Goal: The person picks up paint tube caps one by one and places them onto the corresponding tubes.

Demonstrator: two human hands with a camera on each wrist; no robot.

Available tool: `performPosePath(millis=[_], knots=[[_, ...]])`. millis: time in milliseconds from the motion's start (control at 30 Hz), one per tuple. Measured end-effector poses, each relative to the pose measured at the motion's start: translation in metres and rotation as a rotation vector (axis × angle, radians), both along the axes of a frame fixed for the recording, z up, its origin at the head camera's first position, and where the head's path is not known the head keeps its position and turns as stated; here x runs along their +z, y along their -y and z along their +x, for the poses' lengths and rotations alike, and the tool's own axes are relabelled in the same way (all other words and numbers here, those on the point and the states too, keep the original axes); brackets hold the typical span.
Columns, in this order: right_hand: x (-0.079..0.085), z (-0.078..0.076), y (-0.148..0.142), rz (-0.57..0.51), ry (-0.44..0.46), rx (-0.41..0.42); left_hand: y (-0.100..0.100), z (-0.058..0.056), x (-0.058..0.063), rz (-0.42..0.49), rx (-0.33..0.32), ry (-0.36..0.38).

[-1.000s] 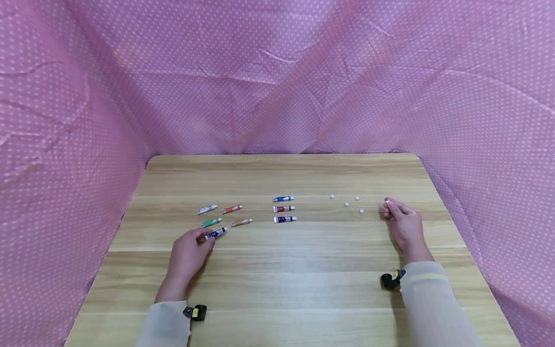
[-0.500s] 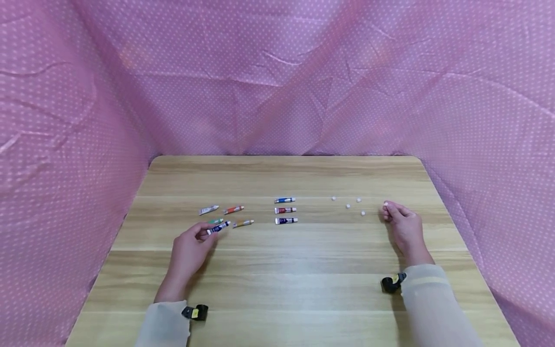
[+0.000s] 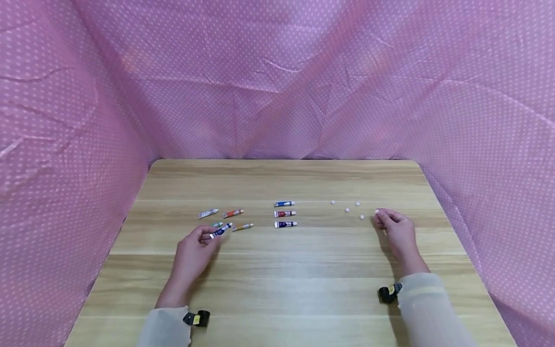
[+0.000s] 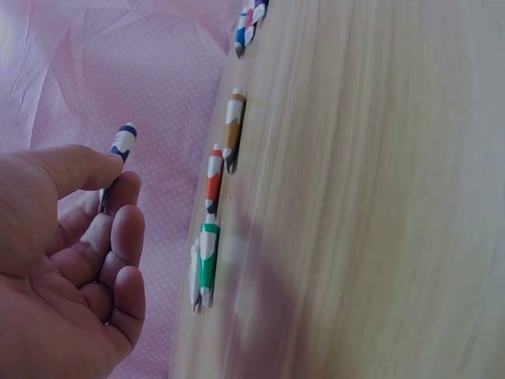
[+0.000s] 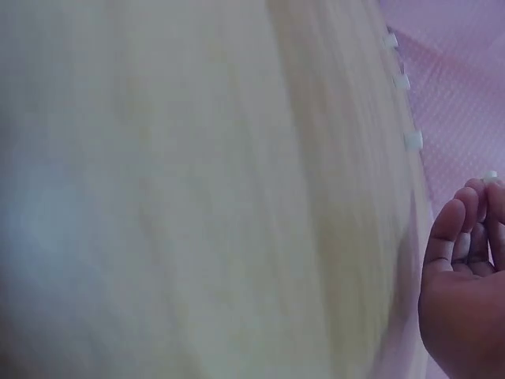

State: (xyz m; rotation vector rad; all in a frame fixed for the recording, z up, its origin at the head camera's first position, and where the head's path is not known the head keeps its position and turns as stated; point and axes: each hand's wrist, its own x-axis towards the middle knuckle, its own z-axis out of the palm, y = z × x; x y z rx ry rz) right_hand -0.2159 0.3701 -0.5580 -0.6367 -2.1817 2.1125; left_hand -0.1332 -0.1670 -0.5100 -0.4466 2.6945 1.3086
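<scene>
My left hand pinches a dark blue paint tube between thumb and fingers; in the left wrist view the tube is clear of the table, its neck end pointing away from the palm. Just beyond lie a green tube, partly hidden by the hand, an ochre tube, an orange tube and a whitish tube. Over on the right, my right hand holds a small white cap at its fingertips. That cap also shows in the right wrist view.
Three capped tubes lie stacked in a column mid-table: blue, red and violet. Several loose white caps, one nearest the right hand, are scattered right of them. Pink dotted cloth hangs behind the wooden table.
My left hand has lifted the dark blue tube off the table and brought it slightly right. The right hand has shifted a little left, still holding its cap.
</scene>
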Motion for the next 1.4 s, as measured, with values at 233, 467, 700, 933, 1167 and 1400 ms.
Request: performPosePath(millis=[233, 467, 700, 933, 1167, 1400], knots=[[0.011, 0.006, 0.021, 0.106, 0.011, 0.06, -0.008, 0.0, -0.002, 0.017, -0.03, -0.009], [0.025, 0.013, 0.048, 0.137, -0.098, 0.13, -0.017, -0.001, -0.002, 0.022, -0.04, -0.059], [0.038, 0.02, 0.072, 0.199, -0.16, 0.221, -0.031, -0.005, -0.003, 0.042, -0.076, -0.079], [0.049, 0.027, 0.089, 0.319, -0.206, 0.299, -0.049, -0.005, -0.002, 0.056, -0.093, -0.07], [0.056, 0.036, 0.107, 0.296, -0.212, 0.324, -0.058, -0.002, 0.003, 0.068, -0.092, -0.061], [0.057, 0.045, 0.122, 0.298, -0.212, 0.345, -0.065, -0.001, 0.004, 0.083, -0.099, -0.042]])
